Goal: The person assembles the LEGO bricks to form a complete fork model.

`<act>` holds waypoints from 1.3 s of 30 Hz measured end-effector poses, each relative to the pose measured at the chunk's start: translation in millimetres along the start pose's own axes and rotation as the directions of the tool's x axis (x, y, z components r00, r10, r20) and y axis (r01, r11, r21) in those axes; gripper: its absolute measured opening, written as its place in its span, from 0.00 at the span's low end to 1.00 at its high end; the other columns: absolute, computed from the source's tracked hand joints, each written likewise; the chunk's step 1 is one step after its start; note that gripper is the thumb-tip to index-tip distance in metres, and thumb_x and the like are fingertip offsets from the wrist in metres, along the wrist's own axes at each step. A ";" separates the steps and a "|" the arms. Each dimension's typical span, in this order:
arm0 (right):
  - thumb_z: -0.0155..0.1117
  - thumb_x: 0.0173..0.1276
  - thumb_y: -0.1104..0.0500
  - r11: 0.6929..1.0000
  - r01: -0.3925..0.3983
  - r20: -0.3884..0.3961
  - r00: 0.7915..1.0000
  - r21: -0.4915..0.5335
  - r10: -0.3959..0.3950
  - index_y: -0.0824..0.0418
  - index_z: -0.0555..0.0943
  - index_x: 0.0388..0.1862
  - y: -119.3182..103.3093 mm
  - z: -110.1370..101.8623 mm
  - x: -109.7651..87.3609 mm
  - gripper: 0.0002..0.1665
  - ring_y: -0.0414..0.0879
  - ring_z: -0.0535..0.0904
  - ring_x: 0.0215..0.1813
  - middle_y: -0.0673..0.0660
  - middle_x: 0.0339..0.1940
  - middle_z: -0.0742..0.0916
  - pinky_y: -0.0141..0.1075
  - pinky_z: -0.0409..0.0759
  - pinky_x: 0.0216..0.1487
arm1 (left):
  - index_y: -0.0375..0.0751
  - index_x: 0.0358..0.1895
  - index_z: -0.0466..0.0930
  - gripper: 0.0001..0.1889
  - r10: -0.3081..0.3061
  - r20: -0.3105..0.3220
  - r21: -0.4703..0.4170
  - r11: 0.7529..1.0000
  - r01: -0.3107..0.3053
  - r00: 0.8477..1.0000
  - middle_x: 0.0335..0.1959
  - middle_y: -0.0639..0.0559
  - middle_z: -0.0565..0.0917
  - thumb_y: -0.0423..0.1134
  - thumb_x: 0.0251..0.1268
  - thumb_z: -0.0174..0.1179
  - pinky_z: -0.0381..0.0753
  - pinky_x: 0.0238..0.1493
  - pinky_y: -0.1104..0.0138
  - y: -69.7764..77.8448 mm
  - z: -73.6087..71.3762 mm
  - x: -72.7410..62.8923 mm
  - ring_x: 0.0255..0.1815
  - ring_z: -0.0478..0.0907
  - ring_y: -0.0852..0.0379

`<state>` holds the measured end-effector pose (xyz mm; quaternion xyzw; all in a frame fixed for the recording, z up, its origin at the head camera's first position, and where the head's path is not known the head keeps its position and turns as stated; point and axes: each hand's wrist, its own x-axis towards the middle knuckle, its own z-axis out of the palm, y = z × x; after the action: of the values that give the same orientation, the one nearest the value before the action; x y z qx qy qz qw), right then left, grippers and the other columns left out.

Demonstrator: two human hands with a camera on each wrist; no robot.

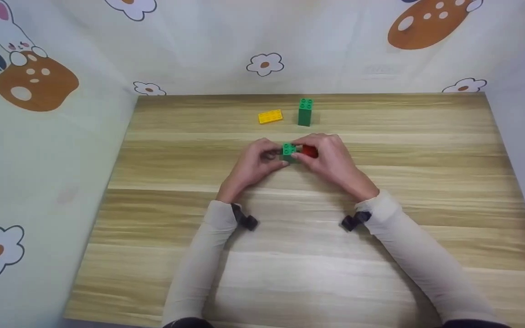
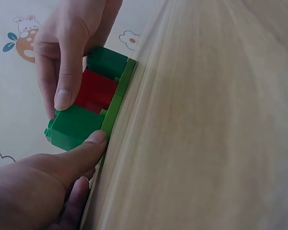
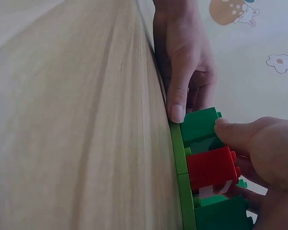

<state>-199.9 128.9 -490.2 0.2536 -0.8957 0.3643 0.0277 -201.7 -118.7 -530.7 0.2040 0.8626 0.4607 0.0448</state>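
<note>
A row of toy building blocks stands on two light green plates [image 2: 114, 108] laid end to end. On them sit a green brick [image 1: 288, 149] at the left end, a red brick [image 3: 212, 167] in the middle, and another green brick [image 3: 223, 215] at the right end, which the right hand hides in the head view. My left hand [image 1: 254, 161] pinches the left end of the plates, its thumb low against the green brick. My right hand [image 1: 331, 157] reaches over the red brick and grips the upper part of the left green brick between thumb and fingers.
Behind the hands, a yellow flat brick [image 1: 270, 116] lies on the wood-grain table [image 1: 176, 218], and a tall green block [image 1: 305, 113] stands upright to its right. A pale printed sheet [image 1: 198, 50] rises along the table's back and sides.
</note>
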 end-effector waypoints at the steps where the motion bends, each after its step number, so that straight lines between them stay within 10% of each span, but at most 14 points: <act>1: 0.79 0.72 0.49 1.000 0.001 0.000 1.000 -0.003 -0.001 0.53 0.92 0.59 -0.5 -0.2 0.4 0.19 0.47 0.89 0.51 0.53 0.54 0.95 0.42 0.83 0.48 | 0.44 0.57 0.91 0.17 0.002 0.000 0.000 1.000 -0.002 1.000 0.50 0.48 0.90 0.43 0.68 0.78 0.89 0.58 0.64 -0.1 -0.1 0.0 0.51 0.87 0.55; 25: 0.79 0.72 0.47 0.995 -0.064 0.045 0.997 0.070 0.061 0.47 0.92 0.60 3.1 -2.9 0.2 0.20 0.44 0.85 0.48 0.50 0.56 0.94 0.38 0.79 0.44 | 0.46 0.59 0.91 0.18 -0.030 0.007 0.029 0.999 0.030 1.000 0.50 0.49 0.88 0.45 0.69 0.77 0.89 0.59 0.63 3.2 0.1 -0.3 0.51 0.87 0.55; 33: 0.82 0.68 0.47 0.979 -0.132 0.072 0.990 0.154 0.123 0.54 0.81 0.74 20.5 -14.8 -5.2 0.38 0.49 0.87 0.55 0.54 0.57 0.93 0.49 0.85 0.64 | 0.44 0.59 0.90 0.20 -0.051 0.012 0.030 0.998 0.051 0.999 0.51 0.49 0.88 0.45 0.68 0.77 0.89 0.59 0.63 3.9 1.1 0.6 0.51 0.87 0.56; 39: 0.83 0.67 0.47 0.973 -0.173 0.101 0.982 0.149 0.159 0.54 0.88 0.63 39.1 -27.2 -17.2 0.28 0.49 0.85 0.57 0.54 0.58 0.92 0.48 0.84 0.63 | 0.41 0.60 0.90 0.21 -0.053 0.012 0.029 0.998 0.052 0.999 0.52 0.48 0.88 0.45 0.68 0.78 0.89 0.60 0.63 4.6 -0.3 -0.3 0.52 0.86 0.54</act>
<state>-207.2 178.2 -499.2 0.1949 -0.8825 0.4233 -0.0628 -200.1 -116.8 -526.9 0.1848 0.8738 0.4459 0.0594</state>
